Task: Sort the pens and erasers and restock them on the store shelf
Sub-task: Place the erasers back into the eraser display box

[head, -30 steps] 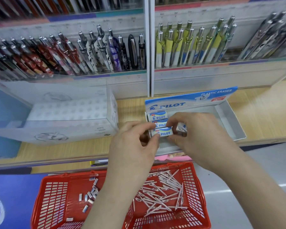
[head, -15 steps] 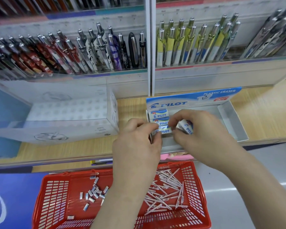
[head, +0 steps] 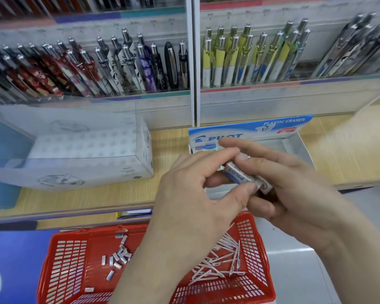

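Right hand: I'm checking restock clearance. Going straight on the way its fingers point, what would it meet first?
Probably the Pilot eraser box: the right hand, holding an eraser, points up-left at the box's left end; depth is unclear.

Left hand (head: 195,194): index finger and thumb pinch the eraser (head: 237,173).
Right hand (head: 298,194): thumb lies on the same eraser, other fingers under it.
Left forearm (head: 154,270): bare, rises from the bottom edge.
Right forearm (head: 360,260): bare, enters from the lower right.

Glossy red plastic basket (head: 59,260), wood-grain shelf (head: 349,150)
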A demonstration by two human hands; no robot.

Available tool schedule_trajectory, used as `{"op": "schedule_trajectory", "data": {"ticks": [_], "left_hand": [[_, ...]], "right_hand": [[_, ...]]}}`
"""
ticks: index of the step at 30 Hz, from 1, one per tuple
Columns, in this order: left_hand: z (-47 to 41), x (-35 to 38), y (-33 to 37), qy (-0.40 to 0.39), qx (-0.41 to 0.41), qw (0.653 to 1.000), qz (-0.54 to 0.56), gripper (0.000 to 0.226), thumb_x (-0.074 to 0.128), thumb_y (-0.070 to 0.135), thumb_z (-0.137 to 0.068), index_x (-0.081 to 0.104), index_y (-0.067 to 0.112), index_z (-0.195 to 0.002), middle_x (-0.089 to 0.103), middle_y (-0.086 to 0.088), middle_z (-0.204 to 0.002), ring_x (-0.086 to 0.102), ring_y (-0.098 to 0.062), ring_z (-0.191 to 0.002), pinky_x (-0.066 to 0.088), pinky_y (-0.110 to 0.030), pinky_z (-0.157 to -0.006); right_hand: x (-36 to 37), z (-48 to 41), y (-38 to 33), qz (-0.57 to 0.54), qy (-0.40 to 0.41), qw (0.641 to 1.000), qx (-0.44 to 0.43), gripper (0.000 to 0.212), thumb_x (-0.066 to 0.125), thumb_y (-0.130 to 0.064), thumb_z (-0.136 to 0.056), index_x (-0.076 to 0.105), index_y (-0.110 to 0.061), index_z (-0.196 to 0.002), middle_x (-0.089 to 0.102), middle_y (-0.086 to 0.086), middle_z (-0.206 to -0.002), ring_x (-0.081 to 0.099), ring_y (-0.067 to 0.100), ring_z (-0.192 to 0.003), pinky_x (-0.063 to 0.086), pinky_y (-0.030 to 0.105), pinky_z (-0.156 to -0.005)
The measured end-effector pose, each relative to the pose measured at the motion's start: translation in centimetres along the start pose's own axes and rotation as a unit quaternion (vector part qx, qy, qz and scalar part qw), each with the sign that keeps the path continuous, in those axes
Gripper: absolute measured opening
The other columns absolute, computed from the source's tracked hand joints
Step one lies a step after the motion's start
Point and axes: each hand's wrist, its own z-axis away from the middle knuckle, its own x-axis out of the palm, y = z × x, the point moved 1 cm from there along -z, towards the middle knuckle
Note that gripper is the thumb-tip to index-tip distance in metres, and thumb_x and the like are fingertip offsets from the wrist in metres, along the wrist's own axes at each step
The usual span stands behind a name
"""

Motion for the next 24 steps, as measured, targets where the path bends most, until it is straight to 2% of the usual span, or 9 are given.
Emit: {"op": "schedule_trajectory", "data": {"ticks": [2,4,7,11,13,16,19,22,24], "left_hand": [[-0.1,-0.1,0.0,0.009,-0.054,0.995,0.087,0.031,0.084,0.029,-0.065,0.073,0.035,-0.093,0.067,0.018,-0.083,0.062,0.004,-0.077,0.044,-0.005,-0.068],[-0.3,-0.5,-0.2,0.039,-0.105,0.975,0.190,0.019,0.080,0.027,-0.063,0.075,0.028,-0.081,0.070,0.007,-0.072,0.065,-0.002,-0.064,0.051,-0.016,-0.061],[-0.5,-1.3,-0.7,0.099,-0.131,0.957,0.238,0.015,0.074,0.027,-0.062,0.073,0.020,-0.075,0.069,0.000,-0.062,0.061,-0.006,-0.053,0.049,-0.018,-0.052],[-0.2,-1.1,-0.7,0.118,-0.178,0.926,0.312,0.018,0.074,0.029,-0.059,0.072,0.016,-0.071,0.069,-0.006,-0.062,0.063,-0.013,-0.052,0.049,-0.019,-0.050],[0.1,-0.7,-0.6,0.116,-0.187,0.918,0.331,0.020,0.074,0.029,-0.058,0.071,0.014,-0.071,0.071,-0.008,-0.064,0.065,-0.016,-0.054,0.051,-0.022,-0.052],[0.5,-0.3,-0.6,0.114,-0.188,0.920,0.324,0.020,0.075,0.034,-0.057,0.072,0.017,-0.067,0.070,-0.004,-0.066,0.062,-0.013,-0.059,0.052,-0.024,-0.058],[0.7,-0.3,-0.7,0.106,-0.185,0.929,0.303,0.018,0.075,0.031,-0.060,0.072,0.022,-0.075,0.069,0.000,-0.067,0.059,-0.007,-0.060,0.048,-0.021,-0.058],[0.7,-0.5,-0.7,0.061,-0.181,0.934,0.302,0.036,0.075,0.024,-0.064,0.070,0.032,-0.098,0.069,-0.002,-0.073,0.060,-0.010,-0.062,0.052,-0.023,-0.058],[0.5,-0.6,-0.4,0.049,-0.167,0.948,0.266,0.030,0.075,0.018,-0.072,0.072,0.032,-0.098,0.069,-0.001,-0.073,0.062,-0.012,-0.061,0.054,-0.026,-0.058]], "right_hand": [[0.0,0.2,0.2,0.003,-0.005,1.000,-0.008,0.040,0.056,-0.023,-0.075,0.066,-0.021,-0.114,0.068,0.012,-0.070,0.031,0.010,-0.034,0.018,0.017,-0.035],[-0.1,0.4,0.1,0.033,-0.013,0.999,-0.022,0.036,0.056,-0.030,-0.078,0.069,-0.020,-0.110,0.058,0.004,-0.060,0.035,0.011,-0.038,0.014,0.020,-0.039],[-0.3,0.6,0.0,0.070,-0.009,0.996,-0.047,0.036,0.062,-0.038,-0.073,0.071,-0.019,-0.102,0.067,0.011,-0.076,0.041,0.012,-0.047,0.022,0.017,-0.037],[-0.1,0.5,0.4,0.095,0.001,0.992,-0.086,0.032,0.081,-0.019,-0.058,0.073,-0.019,-0.089,0.064,0.011,-0.072,0.038,0.012,-0.050,0.030,0.016,-0.039],[0.2,0.2,0.8,0.063,0.023,0.993,-0.099,0.028,0.078,-0.018,-0.058,0.071,-0.013,-0.085,0.060,0.011,-0.069,0.036,0.012,-0.051,0.029,0.016,-0.040],[0.9,0.1,1.2,0.035,0.045,0.994,-0.098,0.021,0.071,-0.025,-0.066,0.069,-0.012,-0.083,0.056,0.009,-0.070,0.042,0.012,-0.055,0.033,0.016,-0.040],[1.2,0.3,1.3,0.072,0.062,0.991,-0.091,0.016,0.066,-0.032,-0.072,0.071,-0.019,-0.080,0.055,0.009,-0.073,0.047,0.014,-0.060,0.037,0.016,-0.041],[1.0,0.3,1.3,0.101,0.041,0.990,-0.085,0.023,0.061,-0.032,-0.077,0.070,-0.013,-0.087,0.058,0.003,-0.069,0.047,0.013,-0.056,0.038,0.014,-0.041],[0.8,0.5,1.2,0.132,0.021,0.986,-0.094,0.026,0.065,-0.033,-0.075,0.071,-0.016,-0.093,0.055,0.006,-0.068,0.045,0.014,-0.054,0.039,0.016,-0.044]]}}
